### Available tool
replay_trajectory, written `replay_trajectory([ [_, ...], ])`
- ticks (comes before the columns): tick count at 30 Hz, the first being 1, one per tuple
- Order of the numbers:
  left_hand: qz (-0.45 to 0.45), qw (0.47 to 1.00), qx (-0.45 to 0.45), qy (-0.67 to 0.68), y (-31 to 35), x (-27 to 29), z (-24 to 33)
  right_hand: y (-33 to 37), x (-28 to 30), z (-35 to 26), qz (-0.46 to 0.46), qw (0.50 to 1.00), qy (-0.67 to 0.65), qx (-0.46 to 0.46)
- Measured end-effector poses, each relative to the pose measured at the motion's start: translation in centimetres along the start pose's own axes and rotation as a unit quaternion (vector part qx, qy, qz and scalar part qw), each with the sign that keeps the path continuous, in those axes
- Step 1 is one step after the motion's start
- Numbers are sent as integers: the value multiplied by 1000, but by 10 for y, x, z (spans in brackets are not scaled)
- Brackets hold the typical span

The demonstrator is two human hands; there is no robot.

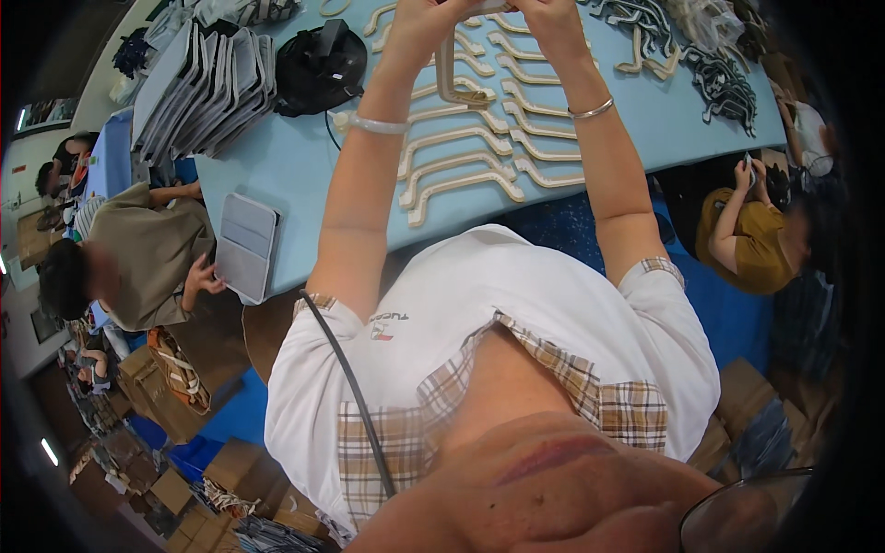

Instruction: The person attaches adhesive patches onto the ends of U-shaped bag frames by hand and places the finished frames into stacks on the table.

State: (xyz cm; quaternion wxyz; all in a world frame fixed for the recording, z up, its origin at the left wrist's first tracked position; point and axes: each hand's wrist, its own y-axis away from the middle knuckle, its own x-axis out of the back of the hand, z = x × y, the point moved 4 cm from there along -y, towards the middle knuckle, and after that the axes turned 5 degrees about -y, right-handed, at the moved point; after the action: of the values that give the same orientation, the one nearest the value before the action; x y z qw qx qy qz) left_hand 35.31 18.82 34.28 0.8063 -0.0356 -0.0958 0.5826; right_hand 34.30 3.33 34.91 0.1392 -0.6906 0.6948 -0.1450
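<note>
Both hands meet at the top edge of the head view, which cuts them off in part. My left hand (426,23) is closed on a cream strap (446,74), shaped like a bag handle, whose bent end hangs down over the table. The fingers of my right hand (551,26) are closed round the pale upper part of the same strap. Below them, similar cream straps (461,166) with bent ends lie in two rows on the light blue table (313,203). Exactly how the fingertips grip is hidden.
Grey panels (203,92) stand stacked at the left, beside a black bag-like item (321,69). A grey pocketed panel (247,241) lies at the table's left edge, touched by a seated person's hand. Dark straps (719,88) are piled right. Another person (751,235) sits at the right.
</note>
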Motion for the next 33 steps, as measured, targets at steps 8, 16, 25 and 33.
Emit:
replay_trajectory([
  [8, 45, 998, 13, -34, -20, 0, -17, -10, 7, 9, 6, 998, -13, -67],
  [16, 17, 997, 72, -15, -34, -7, -45, -20, 25, 23, 18, 999, 8, -27],
  [25, -49, 997, -10, 64, -43, -29, -58, -30, 53, 47, -7, 997, -58, -56],
  [33, -9, 996, -14, 86, -58, -43, -64, -32, 74, 52, 35, 994, -66, -84],
])
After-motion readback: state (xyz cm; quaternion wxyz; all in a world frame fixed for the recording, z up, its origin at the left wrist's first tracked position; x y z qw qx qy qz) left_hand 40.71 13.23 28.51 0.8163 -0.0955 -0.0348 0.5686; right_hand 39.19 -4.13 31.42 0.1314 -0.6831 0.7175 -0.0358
